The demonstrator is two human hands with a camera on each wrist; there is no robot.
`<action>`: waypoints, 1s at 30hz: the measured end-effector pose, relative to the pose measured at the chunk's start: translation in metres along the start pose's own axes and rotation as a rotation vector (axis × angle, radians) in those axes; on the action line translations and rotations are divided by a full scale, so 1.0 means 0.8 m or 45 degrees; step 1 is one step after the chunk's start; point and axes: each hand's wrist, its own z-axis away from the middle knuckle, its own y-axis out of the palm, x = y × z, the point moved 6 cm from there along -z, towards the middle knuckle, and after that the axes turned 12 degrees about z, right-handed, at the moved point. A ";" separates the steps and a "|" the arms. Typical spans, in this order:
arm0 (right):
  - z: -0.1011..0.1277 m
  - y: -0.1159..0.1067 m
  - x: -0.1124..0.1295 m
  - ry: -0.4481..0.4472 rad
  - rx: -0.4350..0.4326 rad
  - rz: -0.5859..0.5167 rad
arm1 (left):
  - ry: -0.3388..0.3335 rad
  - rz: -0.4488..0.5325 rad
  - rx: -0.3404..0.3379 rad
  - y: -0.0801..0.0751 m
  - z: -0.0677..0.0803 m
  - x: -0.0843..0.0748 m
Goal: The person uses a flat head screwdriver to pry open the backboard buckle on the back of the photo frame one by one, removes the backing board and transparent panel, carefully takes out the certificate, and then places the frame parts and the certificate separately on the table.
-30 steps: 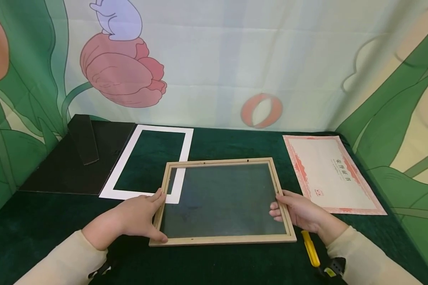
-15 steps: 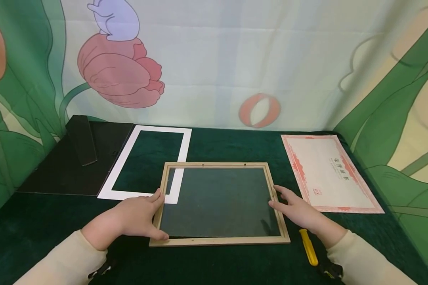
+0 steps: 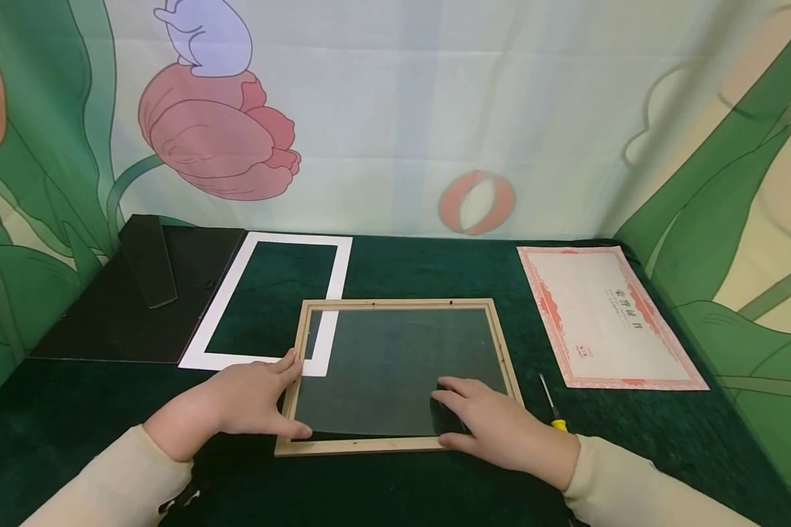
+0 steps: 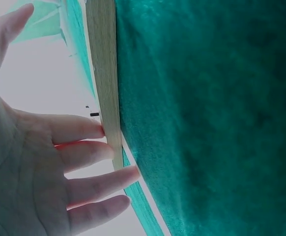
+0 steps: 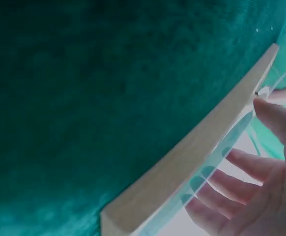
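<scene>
A light wooden picture frame [image 3: 395, 304] lies flat on the green cloth, with a clear sheet [image 3: 382, 373] inside it. My left hand [image 3: 247, 402] rests against the frame's left side, fingers extended and thumb near the front left corner. In the left wrist view, straight fingertips [image 4: 96, 129] touch the wooden rail [image 4: 106, 73]. My right hand [image 3: 494, 424] is over the front right part of the frame, fingers relaxed. In the right wrist view, its fingertips [image 5: 236, 157] meet the clear sheet [image 5: 207, 169], whose edge shows beside the front rail [image 5: 192, 152]. The thumb is by that rail.
A white mat [image 3: 204, 359] lies partly under the frame's left end. Beside it lies a black backing board [image 3: 105, 315] with a stand [image 3: 148, 263]. A red-bordered certificate [image 3: 593, 322] lies at right. A screwdriver [image 3: 559, 424] is partly hidden by the right arm.
My right hand has left the frame's right side and moved left to the front rail and clear sheet. The frame's right end has come down flat. My left hand has stayed put.
</scene>
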 end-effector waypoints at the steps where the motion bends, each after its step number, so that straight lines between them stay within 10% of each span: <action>1: -0.001 -0.001 0.004 -0.017 -0.019 0.046 | 0.004 0.002 -0.002 0.001 0.000 0.000; 14: 0.002 -0.018 0.043 -0.234 -0.380 0.332 | 0.091 0.022 -0.007 0.000 0.003 0.006; 30: 0.006 -0.027 0.044 -0.248 -0.411 0.318 | 0.058 0.023 0.025 0.003 0.009 0.005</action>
